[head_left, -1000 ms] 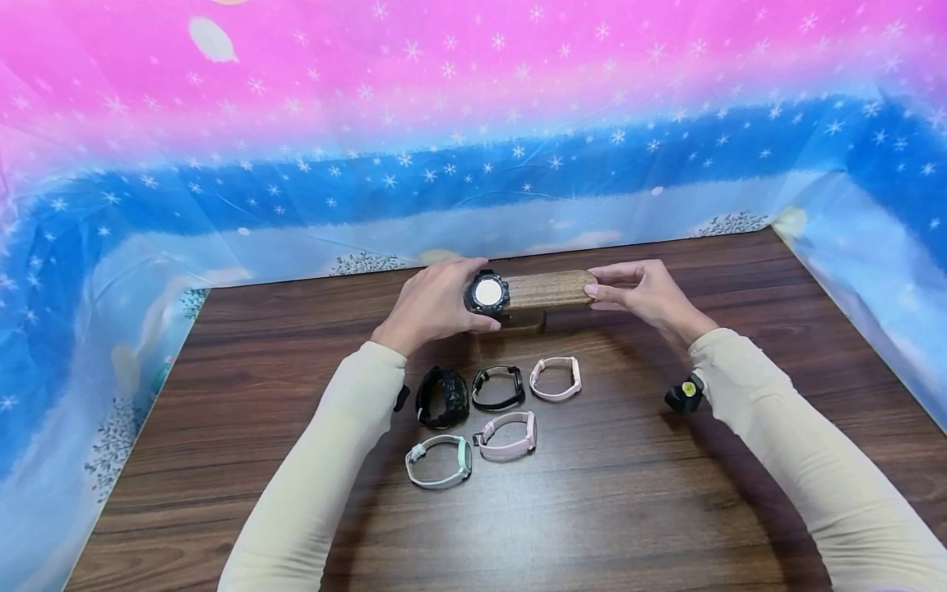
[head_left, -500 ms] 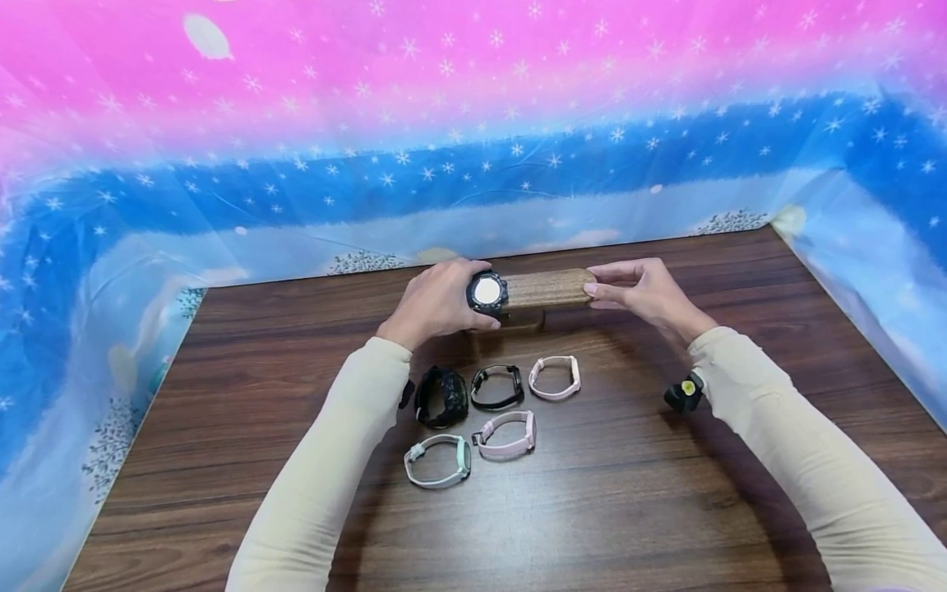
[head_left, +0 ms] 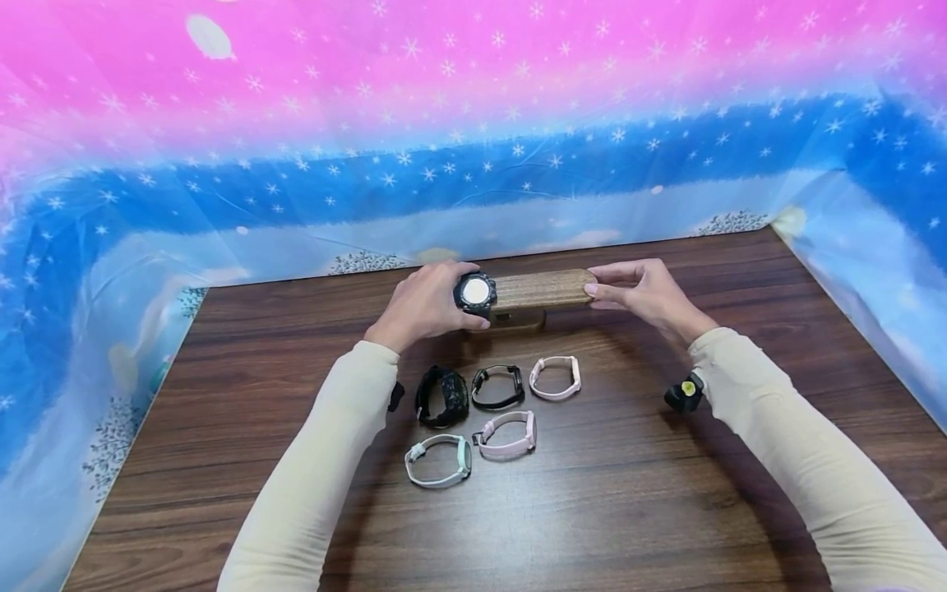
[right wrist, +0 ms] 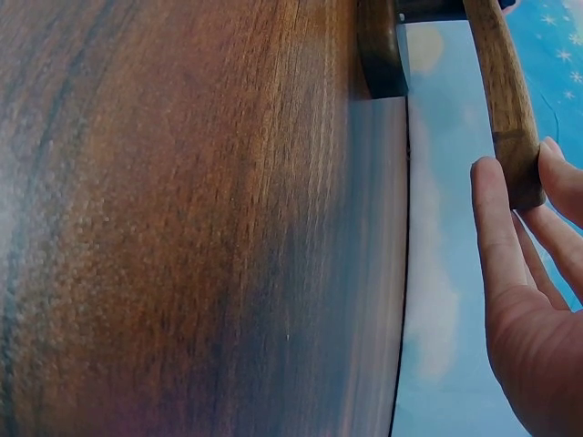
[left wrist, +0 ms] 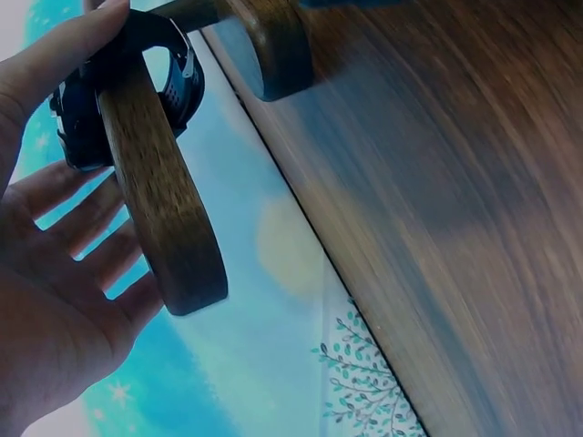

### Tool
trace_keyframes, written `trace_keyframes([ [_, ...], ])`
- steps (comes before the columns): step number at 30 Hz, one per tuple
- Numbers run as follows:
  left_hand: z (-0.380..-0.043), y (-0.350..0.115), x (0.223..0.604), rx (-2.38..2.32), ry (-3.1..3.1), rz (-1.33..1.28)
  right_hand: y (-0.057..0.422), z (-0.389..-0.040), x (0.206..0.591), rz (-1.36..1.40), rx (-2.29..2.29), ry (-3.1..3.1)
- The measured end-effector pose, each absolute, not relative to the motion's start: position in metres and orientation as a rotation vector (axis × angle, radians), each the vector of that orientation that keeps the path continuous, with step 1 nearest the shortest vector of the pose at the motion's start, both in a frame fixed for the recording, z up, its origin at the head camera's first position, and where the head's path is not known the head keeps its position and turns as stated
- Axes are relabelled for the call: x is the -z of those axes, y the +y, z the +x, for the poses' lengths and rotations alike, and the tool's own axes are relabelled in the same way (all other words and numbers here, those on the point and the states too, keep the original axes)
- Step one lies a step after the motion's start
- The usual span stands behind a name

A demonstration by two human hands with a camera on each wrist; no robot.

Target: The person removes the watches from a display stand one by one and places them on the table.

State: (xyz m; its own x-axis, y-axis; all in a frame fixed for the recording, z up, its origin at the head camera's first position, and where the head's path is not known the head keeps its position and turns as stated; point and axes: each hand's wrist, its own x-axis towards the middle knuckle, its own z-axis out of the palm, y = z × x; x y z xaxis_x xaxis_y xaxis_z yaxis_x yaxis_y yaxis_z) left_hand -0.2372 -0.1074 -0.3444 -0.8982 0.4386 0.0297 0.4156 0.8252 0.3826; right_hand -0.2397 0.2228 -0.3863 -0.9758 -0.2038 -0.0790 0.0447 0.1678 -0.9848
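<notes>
A black round-faced watch (head_left: 475, 289) with a bright dial loops around the wooden bar of a T-shaped stand (head_left: 547, 288). My left hand (head_left: 423, 302) holds the watch by its sides, thumb in front. In the left wrist view, the watch's strap (left wrist: 189, 84) encircles the bar (left wrist: 159, 191), whose left end sticks out beside my palm. My right hand (head_left: 645, 294) pinches the bar's right end between thumb and fingers, which the right wrist view also shows at the bar's tip (right wrist: 521, 168). The stand's base (head_left: 521, 321) rests on the table below.
Nearer me on the wooden table (head_left: 629, 493) lie a bulky black watch (head_left: 442, 398), a slim black band (head_left: 499, 388), a pale pink band (head_left: 556, 379), a pink band (head_left: 507, 436) and a mint-and-white watch (head_left: 439, 462). A patterned cloth (head_left: 473, 181) hangs behind.
The watch and my left hand have shifted slightly left along the bar, with more of the bar showing to the watch's right. My right hand has stayed at the bar's end.
</notes>
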Motion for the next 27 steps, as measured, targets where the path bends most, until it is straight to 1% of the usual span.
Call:
trace_keyframes([
  [15,-0.237,-0.133,0.347,-0.711,2.930,0.649,0.222,-0.240,0.386,-0.150,1.910,2.238],
  [27,-0.235,-0.149,0.348,-0.773,2.912,0.547,0.222,-0.240,0.386,-0.161,1.917,2.237],
])
